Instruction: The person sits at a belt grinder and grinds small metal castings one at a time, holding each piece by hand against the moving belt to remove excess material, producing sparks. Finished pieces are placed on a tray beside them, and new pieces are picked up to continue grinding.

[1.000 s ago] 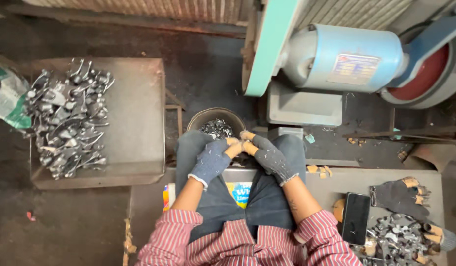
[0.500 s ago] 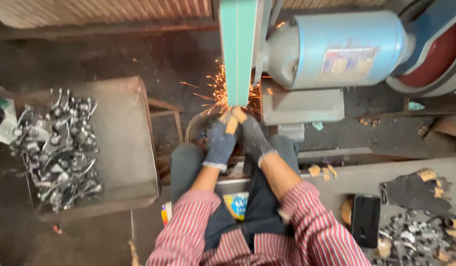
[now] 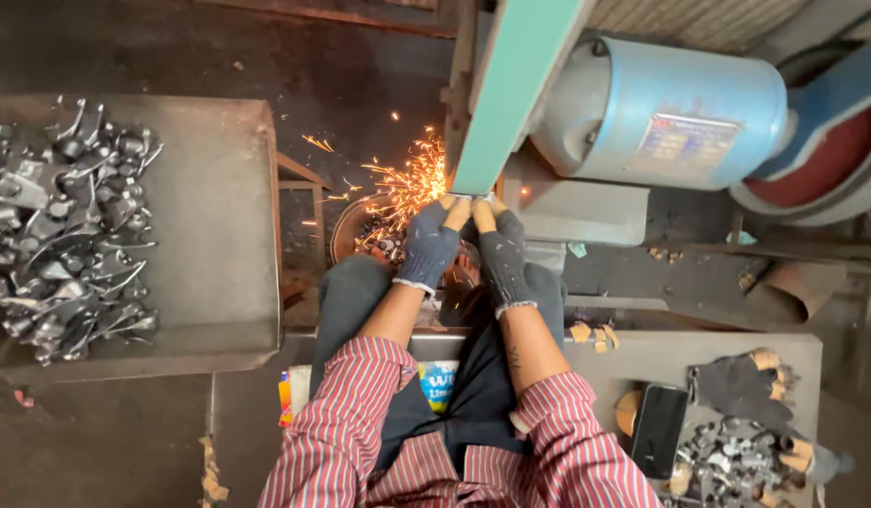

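While sparks (image 3: 407,183) fly over the dark floor (image 3: 266,47), both gloved hands (image 3: 466,240) press together against the green belt (image 3: 511,94).

Two dark knit-gloved hands, left hand (image 3: 428,246) and right hand (image 3: 501,252), one green sanding belt (image 3: 515,89), one blue cylindrical motor (image 3: 671,118), one black phone (image 3: 658,430), one spare dark glove (image 3: 741,386), two heaps of grey metal parts (image 3: 64,230)

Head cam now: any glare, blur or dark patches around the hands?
Head view: sparks blow out bright orange beside the green belt; left hand and right hand read fairly sharp; the floor at upper left falls into deep shadow; the blue motor housing carries a soft sheen; the metal parts on the tray glint.
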Action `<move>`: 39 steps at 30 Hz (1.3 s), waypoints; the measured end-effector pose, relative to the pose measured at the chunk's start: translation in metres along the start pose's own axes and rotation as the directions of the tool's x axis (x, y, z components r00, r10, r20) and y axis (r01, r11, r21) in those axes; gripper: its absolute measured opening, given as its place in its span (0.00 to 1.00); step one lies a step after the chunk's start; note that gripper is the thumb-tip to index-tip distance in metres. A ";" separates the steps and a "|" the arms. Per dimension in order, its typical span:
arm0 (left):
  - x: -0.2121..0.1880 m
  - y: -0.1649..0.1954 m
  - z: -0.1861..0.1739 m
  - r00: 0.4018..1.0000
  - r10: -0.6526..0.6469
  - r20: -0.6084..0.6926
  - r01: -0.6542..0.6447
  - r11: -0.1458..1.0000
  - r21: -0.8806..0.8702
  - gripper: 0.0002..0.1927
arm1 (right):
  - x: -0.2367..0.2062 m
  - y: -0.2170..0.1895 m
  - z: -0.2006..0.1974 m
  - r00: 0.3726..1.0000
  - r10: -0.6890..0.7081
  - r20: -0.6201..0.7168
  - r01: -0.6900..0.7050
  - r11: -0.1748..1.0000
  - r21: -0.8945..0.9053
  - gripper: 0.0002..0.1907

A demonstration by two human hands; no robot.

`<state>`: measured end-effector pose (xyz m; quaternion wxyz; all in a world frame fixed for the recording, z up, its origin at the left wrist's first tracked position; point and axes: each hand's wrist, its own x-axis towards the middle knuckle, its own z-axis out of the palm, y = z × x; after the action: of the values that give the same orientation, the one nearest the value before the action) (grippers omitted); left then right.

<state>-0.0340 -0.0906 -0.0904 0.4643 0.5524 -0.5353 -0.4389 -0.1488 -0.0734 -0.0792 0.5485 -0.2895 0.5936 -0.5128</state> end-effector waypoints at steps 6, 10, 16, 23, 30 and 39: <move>-0.004 -0.015 0.017 0.986 0.050 -0.161 -0.051 0.999 -0.002 0.13 | 0.016 0.004 0.001 0.995 0.002 0.098 -0.008 0.998 0.060 0.17; 0.001 -0.007 0.031 0.996 0.064 -0.069 -0.064 0.998 -0.010 0.13 | 0.002 -0.008 -0.021 0.999 0.031 0.010 -0.031 0.999 -0.018 0.17; -0.021 0.020 -0.011 0.907 -0.203 0.369 0.199 0.979 0.050 0.24 | -0.039 -0.041 -0.027 0.992 -0.109 0.065 0.099 0.985 0.142 0.26; -0.038 0.031 -0.037 0.919 0.127 0.373 -0.224 0.947 0.230 0.18 | -0.043 -0.027 -0.021 0.931 -0.297 0.211 0.332 0.931 -0.151 0.28; -0.003 -0.003 -0.052 0.965 0.156 0.210 -0.227 0.898 0.377 0.16 | 0.002 -0.007 0.013 0.967 -0.033 0.252 0.105 0.955 -0.279 0.20; -0.009 -0.016 -0.011 0.996 0.091 -0.014 -0.083 0.954 0.289 0.15 | 0.003 -0.004 -0.001 0.985 -0.098 0.145 0.147 0.912 -0.383 0.18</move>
<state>-0.0210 -0.0814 -0.1042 0.4048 0.5959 -0.6112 -0.3279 -0.1512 -0.0773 -0.0770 0.4813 -0.4610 0.6302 -0.3983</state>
